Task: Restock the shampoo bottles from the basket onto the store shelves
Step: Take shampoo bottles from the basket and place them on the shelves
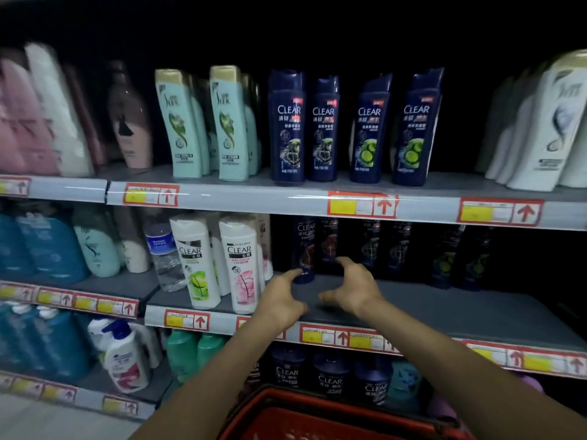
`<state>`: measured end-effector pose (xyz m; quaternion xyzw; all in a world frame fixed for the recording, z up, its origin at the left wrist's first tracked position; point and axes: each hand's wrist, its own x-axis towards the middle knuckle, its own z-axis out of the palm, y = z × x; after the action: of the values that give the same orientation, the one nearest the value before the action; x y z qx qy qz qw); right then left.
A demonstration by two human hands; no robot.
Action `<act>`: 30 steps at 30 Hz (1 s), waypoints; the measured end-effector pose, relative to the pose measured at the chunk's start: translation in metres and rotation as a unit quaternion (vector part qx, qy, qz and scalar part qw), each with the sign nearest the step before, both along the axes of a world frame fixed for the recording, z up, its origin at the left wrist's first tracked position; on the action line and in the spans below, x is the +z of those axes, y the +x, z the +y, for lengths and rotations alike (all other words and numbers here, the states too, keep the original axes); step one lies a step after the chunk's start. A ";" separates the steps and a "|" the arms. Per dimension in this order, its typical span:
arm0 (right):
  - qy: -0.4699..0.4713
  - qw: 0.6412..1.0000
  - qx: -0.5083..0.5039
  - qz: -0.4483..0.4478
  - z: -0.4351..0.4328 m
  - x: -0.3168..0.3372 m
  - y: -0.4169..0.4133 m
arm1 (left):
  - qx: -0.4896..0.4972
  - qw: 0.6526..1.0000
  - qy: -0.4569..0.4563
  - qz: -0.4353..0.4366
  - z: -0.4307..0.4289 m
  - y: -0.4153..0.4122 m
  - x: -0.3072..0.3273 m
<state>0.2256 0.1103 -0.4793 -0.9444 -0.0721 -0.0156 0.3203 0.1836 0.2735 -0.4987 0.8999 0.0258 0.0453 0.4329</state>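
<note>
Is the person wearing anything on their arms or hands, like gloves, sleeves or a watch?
No. The left forearm and right forearm are bare, no sleeve in view. The left hand and right hand have no gloves, and I see no watch, ring or bracelet, though dim light could hide something small.

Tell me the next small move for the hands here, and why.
Probably draw both hands back to the red basket for another bottle: the left hand and right hand are open and empty, and the dark Clear bottle by their fingertips already stands upright on the middle shelf.
</note>
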 end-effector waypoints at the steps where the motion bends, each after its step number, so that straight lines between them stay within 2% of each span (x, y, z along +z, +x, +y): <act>1: -0.012 1.000 0.010 0.004 -0.006 0.005 -0.010 | -0.004 1.000 0.018 0.000 0.000 -0.011 0.004; 8: -0.108 0.990 0.090 -0.003 -0.046 0.026 -0.087 | -0.015 0.975 0.224 -0.005 -0.002 -0.095 0.021; 12: -0.126 0.985 0.115 0.023 -0.068 0.009 -0.135 | -0.041 0.947 0.318 0.020 -0.008 -0.139 0.010; 15: -0.175 0.975 0.133 0.037 -0.085 -0.019 -0.164 | -0.066 0.925 0.374 0.029 -0.012 -0.162 -0.007; 23: -0.263 0.931 0.208 0.142 -0.112 -0.092 -0.218 | -0.152 0.867 0.469 0.075 -0.020 -0.200 -0.078; 28: -0.280 0.896 0.267 0.218 -0.109 -0.134 -0.245 | -0.191 0.839 0.484 0.157 -0.032 -0.211 -0.145; 30: -0.306 0.880 0.289 0.222 -0.107 -0.149 -0.250 | -0.207 0.821 0.499 0.185 -0.037 -0.210 -0.172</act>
<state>-0.0246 0.0033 -0.6285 -0.9113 -0.2702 0.3103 0.0137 -0.0264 0.2367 -0.6709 0.9686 -0.1078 -0.2058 -0.0890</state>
